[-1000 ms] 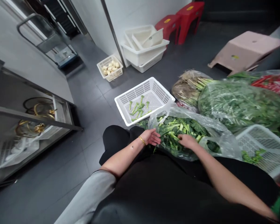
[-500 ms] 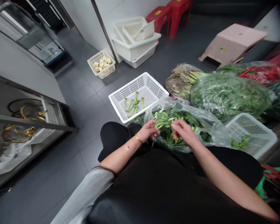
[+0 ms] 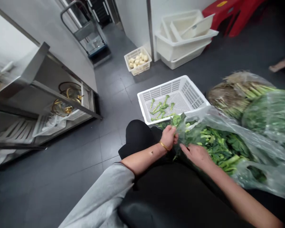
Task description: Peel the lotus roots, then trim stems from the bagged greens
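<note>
My left hand is closed around the stalk of a leafy green vegetable, whose leafy head points up and away from me. Just to its right, my right hand has its index finger stretched towards that stalk; I see nothing held in it. Beside and beyond the right hand, an opened clear plastic bag is full of leafy greens. Past my left hand stands a white perforated basket with several short trimmed green stems on its bottom.
A small basket of pale peeled vegetables and stacked white tubs stand by the wall. Bagged root-ended stalks and another bag of greens lie at right. A steel shelf is at left, a trolley behind, red stools far right.
My view has swung left, so things sit further right. Both hands have come closer together, and my left hand now holds a leafy stalk up near the white basket's front edge.
</note>
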`<state>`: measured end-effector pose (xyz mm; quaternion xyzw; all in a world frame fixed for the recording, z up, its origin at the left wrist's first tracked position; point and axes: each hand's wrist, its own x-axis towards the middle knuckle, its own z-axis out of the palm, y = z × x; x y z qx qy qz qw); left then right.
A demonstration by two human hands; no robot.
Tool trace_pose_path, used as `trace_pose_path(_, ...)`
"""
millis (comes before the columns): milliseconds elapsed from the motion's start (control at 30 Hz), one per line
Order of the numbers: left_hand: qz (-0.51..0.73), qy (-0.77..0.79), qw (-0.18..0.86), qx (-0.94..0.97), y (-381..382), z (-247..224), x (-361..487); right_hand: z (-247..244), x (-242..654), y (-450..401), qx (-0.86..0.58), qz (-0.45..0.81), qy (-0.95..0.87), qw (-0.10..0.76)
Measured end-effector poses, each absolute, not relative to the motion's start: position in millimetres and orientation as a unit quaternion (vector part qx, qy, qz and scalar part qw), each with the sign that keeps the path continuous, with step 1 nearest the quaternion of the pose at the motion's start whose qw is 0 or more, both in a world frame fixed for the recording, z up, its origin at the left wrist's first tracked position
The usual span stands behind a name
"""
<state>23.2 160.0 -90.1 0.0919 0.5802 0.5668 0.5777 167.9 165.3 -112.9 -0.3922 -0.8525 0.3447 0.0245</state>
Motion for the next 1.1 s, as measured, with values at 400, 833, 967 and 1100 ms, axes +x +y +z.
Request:
trace_pose_path(400, 0.543, 0.559, 0.609, 0.148, 163, -88, 24, -76, 156, 198, -0.417, 0.423, -0.802, 0.067)
trace_pose_path(833, 0.442, 0.455, 0.749, 0.191, 162, -55, 19, -57, 162, 235, -0.437, 0.534, -0.691, 0.213)
trace_pose_path(967, 0.498, 0.536, 0.658, 0.18, 164, -50, 43, -55, 163, 216, -0.469, 0.256, -0.778, 0.33)
trace_pose_path(1100, 0.49, 0.508, 0.694, 0.14, 160, -43, 56, -48, 185, 203, -0.368, 0.097, -0.864, 0.329)
